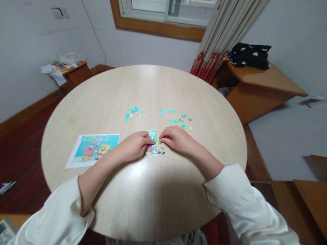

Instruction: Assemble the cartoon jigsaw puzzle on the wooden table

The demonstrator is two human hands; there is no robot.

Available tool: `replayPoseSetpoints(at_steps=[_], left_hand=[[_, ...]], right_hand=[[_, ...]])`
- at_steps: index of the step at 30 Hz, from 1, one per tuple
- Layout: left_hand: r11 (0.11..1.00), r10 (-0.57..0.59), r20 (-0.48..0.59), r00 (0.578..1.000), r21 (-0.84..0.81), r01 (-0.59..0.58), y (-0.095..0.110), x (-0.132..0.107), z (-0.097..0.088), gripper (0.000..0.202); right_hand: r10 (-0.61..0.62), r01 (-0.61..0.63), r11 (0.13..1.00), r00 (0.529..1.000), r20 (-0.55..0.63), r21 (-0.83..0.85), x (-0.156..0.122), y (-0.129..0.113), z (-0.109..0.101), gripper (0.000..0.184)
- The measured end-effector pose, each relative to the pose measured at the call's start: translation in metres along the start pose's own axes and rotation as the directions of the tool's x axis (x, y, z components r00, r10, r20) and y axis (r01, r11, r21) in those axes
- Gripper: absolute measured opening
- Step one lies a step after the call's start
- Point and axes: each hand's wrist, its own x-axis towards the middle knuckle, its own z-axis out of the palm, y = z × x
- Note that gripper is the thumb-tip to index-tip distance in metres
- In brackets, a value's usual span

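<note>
A partly joined jigsaw puzzle (pixel 153 149) lies on the table, showing cartoon figures on a turquoise ground. My left hand (pixel 136 144) rests over its left side, fingers stretched across it and a fingertip touching its surface; part of the picture is hidden under it. At the puzzle's right edge, my right hand (pixel 176 137) pinches a small yellowish puzzle piece (pixel 159 141) between thumb and fingers. Beyond the hands are loose turquoise and pale pieces, one cluster (pixel 133 109) at the left and more scattered pieces (pixel 175 121) at the right.
A printed reference picture (pixel 89 149) of the cartoon lies left of my left arm on the round wooden table (pixel 143 197). Behind the table are a window (pixel 166 12) and a curtain (pixel 217 34). A wooden cabinet (pixel 263 85) with black cloth on it stands at the right.
</note>
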Motion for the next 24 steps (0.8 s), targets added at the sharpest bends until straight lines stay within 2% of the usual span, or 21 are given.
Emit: replayPoseSetpoints(at_steps=[4, 6, 11, 19, 24], left_hand=[[1.000, -0.005, -0.042, 0.999, -0.010, 0.005, 0.000, 0.000, -0.001, 0.039], [1.000, -0.007, -0.062, 0.998, -0.018, 0.005, 0.000, 0.000, -0.001, 0.040], [0.999, -0.003, -0.083, 0.997, -0.038, 0.000, 0.000, -0.001, -0.002, 0.039], [0.999, 0.003, -0.090, 0.996, -0.036, -0.006, -0.001, -0.001, 0.000, 0.036], [1.000, -0.005, -0.104, 0.995, -0.017, 0.004, -0.001, -0.001, 0.000, 0.037]], right_hand=[[0.119, -0.110, 0.992, 0.978, -0.174, 0.062, -0.007, 0.014, -0.022, 0.012], [0.178, -0.163, 0.983, 0.962, -0.207, 0.084, -0.012, 0.024, -0.031, 0.012], [0.266, -0.252, 0.961, 0.956, -0.127, 0.115, -0.021, 0.041, -0.042, 0.013], [0.263, -0.264, 0.962, 0.965, 0.023, 0.073, -0.021, 0.033, -0.040, 0.014], [0.279, -0.278, 0.959, 0.960, -0.011, 0.056, -0.023, 0.038, -0.043, 0.013]])
